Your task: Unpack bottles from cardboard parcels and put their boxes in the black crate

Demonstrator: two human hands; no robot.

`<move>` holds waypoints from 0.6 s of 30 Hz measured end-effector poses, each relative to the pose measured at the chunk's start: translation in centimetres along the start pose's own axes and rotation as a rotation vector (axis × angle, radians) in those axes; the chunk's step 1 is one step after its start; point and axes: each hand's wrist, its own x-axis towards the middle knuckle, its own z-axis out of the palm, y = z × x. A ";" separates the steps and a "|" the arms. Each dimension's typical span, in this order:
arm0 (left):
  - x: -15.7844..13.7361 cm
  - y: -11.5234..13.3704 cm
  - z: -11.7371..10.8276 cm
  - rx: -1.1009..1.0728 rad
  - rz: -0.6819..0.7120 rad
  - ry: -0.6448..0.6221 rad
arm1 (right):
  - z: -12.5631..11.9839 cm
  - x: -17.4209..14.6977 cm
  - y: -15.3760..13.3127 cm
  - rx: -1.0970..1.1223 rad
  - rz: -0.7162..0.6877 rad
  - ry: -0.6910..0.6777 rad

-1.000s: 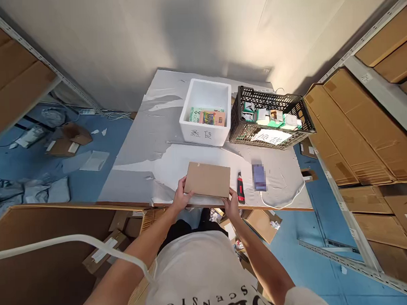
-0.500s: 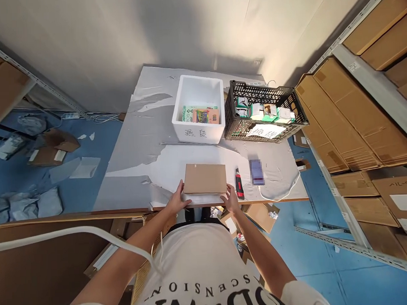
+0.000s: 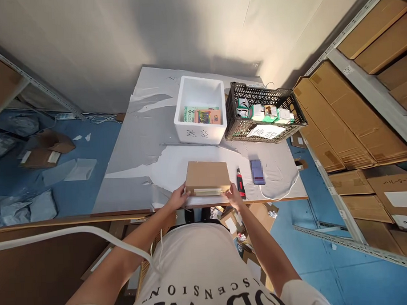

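Observation:
A brown cardboard box point(image 3: 207, 174) is held between my two hands near the table's front edge. Its near side faces me and carries a pale strip. My left hand point(image 3: 179, 198) grips the lower left corner, fingers against the side. At the lower right corner, my right hand point(image 3: 234, 197) grips the box in the same way. Just right of it lies a red and black box cutter point(image 3: 240, 184). Further right is a phone point(image 3: 257, 172), its screen blurred, with a white cable point(image 3: 281, 198) plugged into it.
On the table point(image 3: 124, 173), a white foam box point(image 3: 200, 134) holds green and orange packets. Beside it, a black plastic crate point(image 3: 234, 124) contains several small white-green boxes. Shelves with cartons point(image 3: 356, 116) stand at right. Cardboard and plastic bags point(image 3: 41, 205) lie on the blue floor.
The near edge of the cardboard box has tilted up slightly, so its front side with the pale strip now shows. Both hands have closed in on its corners and shifted slightly right.

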 end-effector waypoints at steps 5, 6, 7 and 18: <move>0.0 3.4 -1.3 0.216 -0.026 0.119 | -0.7 0.1 -3.0 -0.032 0.012 -0.080; 0.1 3.9 -1.4 0.281 -0.050 0.131 | -0.7 0.3 -3.3 -0.095 0.028 -0.044; 0.3 4.3 -1.4 0.335 -0.075 0.133 | -0.7 0.5 -3.4 -0.162 0.054 -0.009; 2.4 5.0 -1.6 0.390 -0.193 0.116 | -1.1 2.5 -2.3 -0.225 0.184 -0.017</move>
